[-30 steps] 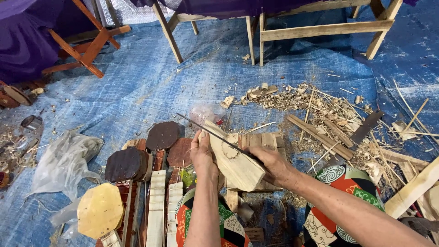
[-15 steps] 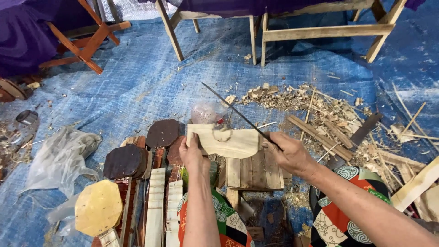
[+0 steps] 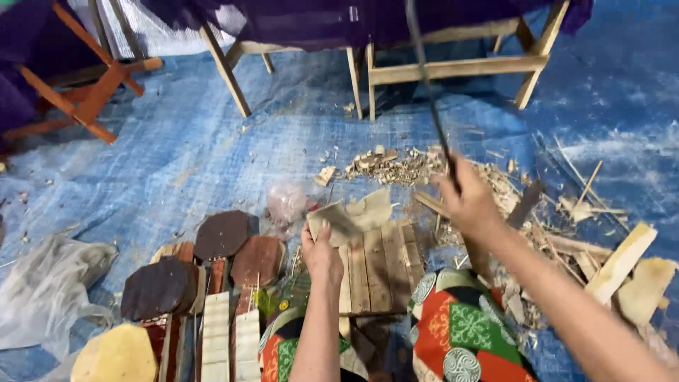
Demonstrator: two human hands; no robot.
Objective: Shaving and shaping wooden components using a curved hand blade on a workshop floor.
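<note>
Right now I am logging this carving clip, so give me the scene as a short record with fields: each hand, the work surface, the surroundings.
left hand: grips a pale flat wood blank, held on the block
right hand: raised, holding a long thin dark blade pointing up
work surface: small slatted wooden block
beside left arm: dark paddle-shaped wooden pieces
floor: blue tarp with a heap of wood chips

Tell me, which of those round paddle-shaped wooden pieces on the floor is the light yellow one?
The pale paddle-shaped piece at the bottom left corner. The other three are dark brown.
</note>
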